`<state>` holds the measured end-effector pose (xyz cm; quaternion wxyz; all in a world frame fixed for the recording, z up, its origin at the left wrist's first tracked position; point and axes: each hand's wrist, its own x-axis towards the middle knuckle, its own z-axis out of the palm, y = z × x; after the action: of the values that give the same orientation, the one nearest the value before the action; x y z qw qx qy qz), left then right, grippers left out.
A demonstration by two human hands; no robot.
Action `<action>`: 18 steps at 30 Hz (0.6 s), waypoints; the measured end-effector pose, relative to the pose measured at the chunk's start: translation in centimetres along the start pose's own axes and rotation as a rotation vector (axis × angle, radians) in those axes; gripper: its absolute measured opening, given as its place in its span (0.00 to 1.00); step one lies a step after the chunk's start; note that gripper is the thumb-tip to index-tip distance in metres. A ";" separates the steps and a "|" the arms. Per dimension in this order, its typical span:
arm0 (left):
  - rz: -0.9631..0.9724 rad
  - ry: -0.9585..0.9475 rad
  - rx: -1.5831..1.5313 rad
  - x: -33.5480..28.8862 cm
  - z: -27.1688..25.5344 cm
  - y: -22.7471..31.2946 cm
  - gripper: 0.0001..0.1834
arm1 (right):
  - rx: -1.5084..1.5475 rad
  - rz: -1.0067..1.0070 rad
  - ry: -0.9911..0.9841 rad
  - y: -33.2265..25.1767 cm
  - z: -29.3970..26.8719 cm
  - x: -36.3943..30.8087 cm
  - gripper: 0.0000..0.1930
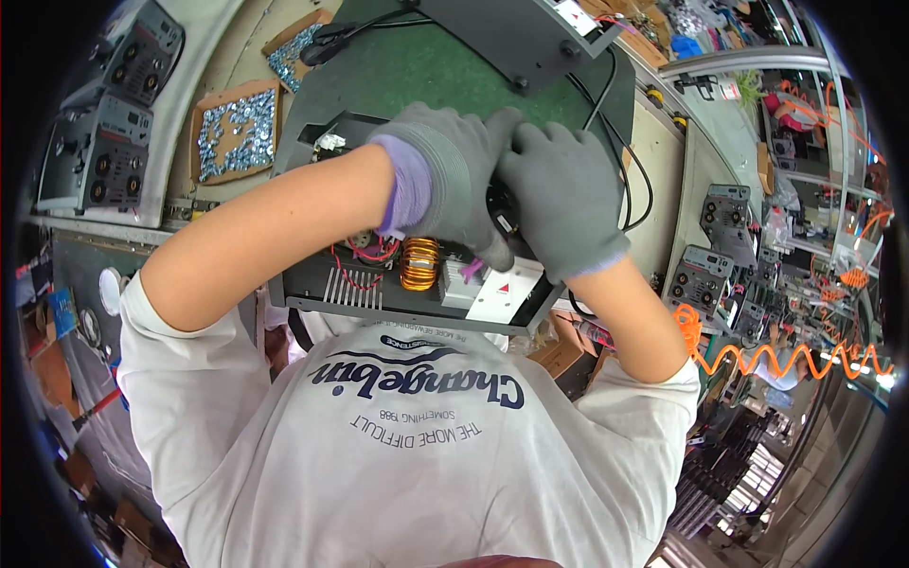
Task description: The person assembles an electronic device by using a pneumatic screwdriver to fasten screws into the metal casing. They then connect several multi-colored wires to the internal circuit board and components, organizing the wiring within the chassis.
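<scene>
Before me lies an open black metal machine case (312, 293) with its inner parts showing. Both my hands wear grey gloves and meet over its far right part. My left hand (450, 170) has its fingers bent down beside the right one, its thumb pointing toward a white plate (507, 292) with a red triangle. My right hand (568, 194) is curled over the case's right side. A black part shows between them; what the fingers grip is hidden. Nearer me inside the case sit a copper-wound coil (419, 263), a silver heat sink (460, 286) and red wires (352, 275).
A dark metal cover (516, 43) lies at the far side of the green mat (417, 71). Black cables (650, 189) loop at right. Two cardboard trays of screws (237, 133) (295, 55) lie left. Finished-looking machines (118, 156) flank the bench; an orange coiled hose (757, 362) hangs right.
</scene>
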<state>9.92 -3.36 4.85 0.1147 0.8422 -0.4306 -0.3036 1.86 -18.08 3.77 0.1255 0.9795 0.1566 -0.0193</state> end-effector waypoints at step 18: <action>0.184 0.272 -0.454 9.1 -0.2 -7.7 0.20 | 0.461 0.520 -0.015 4.9 5.2 3.6 0.09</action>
<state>19.18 -5.97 -2.24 0.3843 0.7853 -0.4066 -0.2650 6.77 -22.77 -0.36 -0.0972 0.9890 -0.1078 -0.0288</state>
